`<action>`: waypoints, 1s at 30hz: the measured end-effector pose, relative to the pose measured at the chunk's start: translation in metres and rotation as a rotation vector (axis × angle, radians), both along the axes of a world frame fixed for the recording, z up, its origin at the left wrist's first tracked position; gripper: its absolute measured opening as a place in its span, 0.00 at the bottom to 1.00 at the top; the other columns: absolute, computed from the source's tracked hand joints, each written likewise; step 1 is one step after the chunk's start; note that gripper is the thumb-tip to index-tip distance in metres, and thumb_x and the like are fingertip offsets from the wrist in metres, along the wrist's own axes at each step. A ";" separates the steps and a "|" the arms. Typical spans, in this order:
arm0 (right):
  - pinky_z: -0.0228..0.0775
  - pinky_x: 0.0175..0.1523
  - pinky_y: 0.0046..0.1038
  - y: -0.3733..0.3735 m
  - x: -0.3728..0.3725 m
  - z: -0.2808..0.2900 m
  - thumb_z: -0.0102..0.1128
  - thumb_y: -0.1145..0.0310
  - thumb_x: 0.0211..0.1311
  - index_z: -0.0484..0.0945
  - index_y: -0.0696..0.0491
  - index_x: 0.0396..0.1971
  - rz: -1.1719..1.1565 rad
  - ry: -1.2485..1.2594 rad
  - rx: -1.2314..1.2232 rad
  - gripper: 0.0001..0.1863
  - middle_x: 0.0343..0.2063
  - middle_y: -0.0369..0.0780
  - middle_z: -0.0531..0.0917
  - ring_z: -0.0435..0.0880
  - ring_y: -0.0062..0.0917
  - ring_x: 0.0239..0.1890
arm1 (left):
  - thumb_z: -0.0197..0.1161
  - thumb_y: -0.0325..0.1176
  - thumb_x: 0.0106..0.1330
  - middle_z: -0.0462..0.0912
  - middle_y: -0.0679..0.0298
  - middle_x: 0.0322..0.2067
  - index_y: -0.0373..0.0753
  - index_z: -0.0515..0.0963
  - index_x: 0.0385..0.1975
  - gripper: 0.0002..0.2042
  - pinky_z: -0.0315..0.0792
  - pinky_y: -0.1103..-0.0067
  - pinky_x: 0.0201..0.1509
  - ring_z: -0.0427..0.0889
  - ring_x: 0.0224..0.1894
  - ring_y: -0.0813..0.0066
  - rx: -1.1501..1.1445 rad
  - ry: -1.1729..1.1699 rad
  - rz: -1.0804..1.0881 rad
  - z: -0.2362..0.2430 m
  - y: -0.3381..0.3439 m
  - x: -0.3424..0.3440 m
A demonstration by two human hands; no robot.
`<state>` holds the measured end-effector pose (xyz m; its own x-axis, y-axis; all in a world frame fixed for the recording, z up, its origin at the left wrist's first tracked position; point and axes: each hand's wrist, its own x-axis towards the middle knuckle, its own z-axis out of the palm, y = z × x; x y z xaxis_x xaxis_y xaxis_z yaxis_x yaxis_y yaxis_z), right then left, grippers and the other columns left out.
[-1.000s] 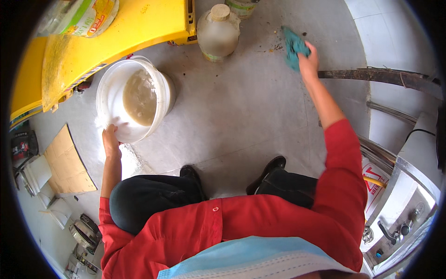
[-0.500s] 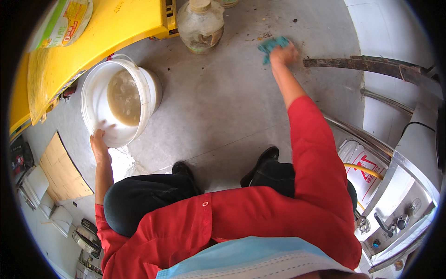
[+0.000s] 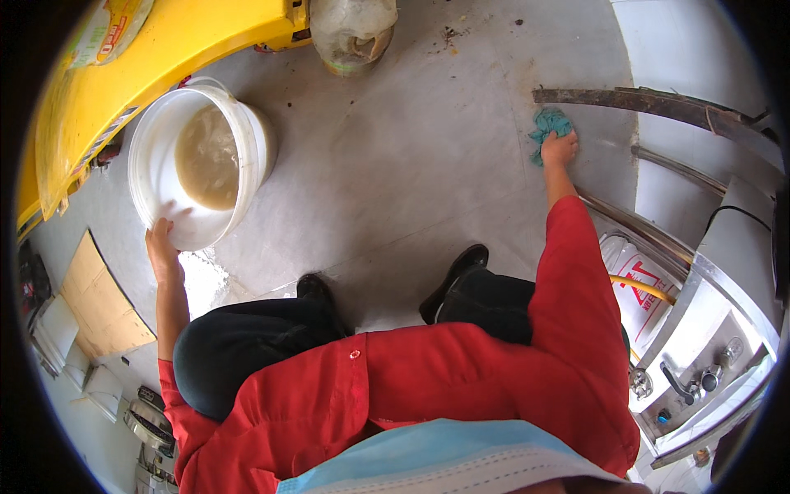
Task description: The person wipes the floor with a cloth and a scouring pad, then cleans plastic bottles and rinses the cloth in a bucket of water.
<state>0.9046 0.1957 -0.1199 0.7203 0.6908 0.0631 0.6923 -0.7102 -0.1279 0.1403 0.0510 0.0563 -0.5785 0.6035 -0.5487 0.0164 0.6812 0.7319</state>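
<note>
My left hand (image 3: 164, 245) grips the near rim of a white plastic bucket (image 3: 262, 146), its thumb outside and its fingertips showing through the wall or inside it. Cloudy brownish water (image 3: 207, 160) lies in the bucket, which leans toward me. Out to the right, my right hand (image 3: 559, 148) presses a crumpled teal cloth (image 3: 548, 123) on the grey floor (image 3: 395, 181). The cloth is just below the end of a dark, rusty metal leg (image 3: 625, 100). My fingers are closed on it.
A cloudy, wide jar (image 3: 352, 37) stands on the floor ahead, by a yellow metal frame (image 3: 189, 49). Dark crumbs (image 3: 448, 37) lie beyond it. Metal pipes (image 3: 642, 230), a white printed bucket (image 3: 638, 276) and steel equipment with a tap (image 3: 699, 383) are at my right. Cardboard (image 3: 103, 300) lies at left.
My right hand has moved right and a little nearer with the teal cloth, from open floor to beneath the metal leg. My left hand still grips the bucket; the view has shifted slightly.
</note>
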 end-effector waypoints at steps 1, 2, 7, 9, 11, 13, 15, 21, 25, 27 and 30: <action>0.64 0.61 0.51 0.004 -0.021 0.003 0.62 0.57 0.62 0.64 0.46 0.64 -0.021 0.025 -0.015 0.31 0.60 0.46 0.69 0.69 0.45 0.60 | 0.45 0.33 0.59 0.87 0.52 0.37 0.30 0.76 0.53 0.24 0.74 0.79 0.29 0.81 0.31 0.70 0.012 0.010 -0.031 0.000 -0.004 -0.003; 0.64 0.60 0.53 0.009 -0.062 0.017 0.62 0.55 0.63 0.64 0.45 0.64 -0.036 0.050 -0.036 0.31 0.60 0.46 0.68 0.68 0.45 0.60 | 0.46 0.33 0.59 0.87 0.52 0.37 0.30 0.76 0.53 0.24 0.75 0.78 0.32 0.81 0.32 0.69 0.014 0.007 -0.033 0.000 -0.007 -0.005; 0.63 0.59 0.55 0.018 -0.196 0.019 0.65 0.56 0.61 0.62 0.41 0.65 0.301 0.063 -0.051 0.34 0.60 0.43 0.68 0.66 0.44 0.62 | 0.46 0.33 0.60 0.86 0.50 0.37 0.30 0.76 0.53 0.24 0.76 0.75 0.43 0.83 0.37 0.65 0.054 -0.013 -0.038 0.000 -0.005 -0.004; 0.65 0.59 0.51 0.038 -0.239 0.010 0.67 0.60 0.59 0.64 0.41 0.63 0.600 0.047 0.051 0.33 0.58 0.43 0.69 0.67 0.45 0.60 | 0.46 0.35 0.62 0.87 0.52 0.36 0.33 0.77 0.53 0.23 0.77 0.75 0.37 0.84 0.35 0.67 0.034 0.031 -0.074 0.001 -0.002 -0.003; 0.65 0.60 0.48 0.074 -0.272 0.017 0.67 0.64 0.58 0.66 0.44 0.62 0.744 0.151 0.041 0.32 0.58 0.45 0.69 0.68 0.46 0.60 | 0.45 0.38 0.63 0.87 0.55 0.36 0.37 0.76 0.54 0.23 0.76 0.75 0.27 0.84 0.31 0.70 -0.002 0.053 -0.112 0.000 -0.002 -0.007; 0.65 0.60 0.46 0.102 -0.295 0.024 0.66 0.69 0.57 0.67 0.47 0.61 0.818 0.280 0.166 0.31 0.57 0.46 0.69 0.68 0.47 0.59 | 0.47 0.38 0.62 0.86 0.56 0.36 0.36 0.73 0.55 0.23 0.77 0.74 0.29 0.84 0.31 0.68 -0.021 0.006 -0.084 0.002 0.003 -0.004; 0.64 0.60 0.44 0.120 -0.299 0.033 0.65 0.73 0.56 0.67 0.51 0.61 0.825 0.438 0.402 0.30 0.57 0.48 0.69 0.68 0.48 0.59 | 0.48 0.38 0.61 0.85 0.56 0.36 0.34 0.72 0.55 0.23 0.78 0.74 0.30 0.84 0.31 0.67 -0.032 -0.007 -0.088 0.004 0.008 -0.005; 0.60 0.61 0.44 -0.050 -0.354 0.052 0.61 0.77 0.54 0.67 0.48 0.63 1.080 0.290 0.159 0.33 0.57 0.48 0.69 0.68 0.44 0.58 | 0.51 0.37 0.57 0.82 0.55 0.38 0.31 0.71 0.54 0.25 0.77 0.73 0.31 0.82 0.33 0.67 -0.034 -0.020 -0.048 0.007 0.002 0.000; 0.60 0.60 0.42 -0.099 -0.350 0.042 0.56 0.79 0.56 0.72 0.37 0.60 1.632 0.219 0.056 0.31 0.58 0.36 0.73 0.69 0.34 0.60 | 0.53 0.36 0.57 0.81 0.55 0.40 0.30 0.70 0.56 0.26 0.77 0.73 0.33 0.82 0.35 0.65 -0.044 -0.019 -0.042 0.009 0.000 0.001; 0.60 0.60 0.40 -0.070 -0.334 0.035 0.53 0.79 0.58 0.73 0.34 0.59 1.632 0.121 0.079 0.30 0.57 0.32 0.74 0.70 0.31 0.60 | 0.55 0.35 0.58 0.80 0.51 0.47 0.30 0.68 0.59 0.27 0.78 0.70 0.41 0.82 0.41 0.61 -0.068 0.057 -0.062 0.009 -0.001 -0.002; 0.61 0.60 0.42 -0.013 -0.306 0.025 0.51 0.75 0.61 0.73 0.34 0.60 1.446 -0.050 0.048 0.28 0.58 0.32 0.75 0.71 0.31 0.60 | 0.58 0.33 0.60 0.71 0.45 0.59 0.30 0.62 0.65 0.31 0.71 0.66 0.61 0.75 0.57 0.53 0.169 0.747 -0.098 -0.013 -0.002 0.000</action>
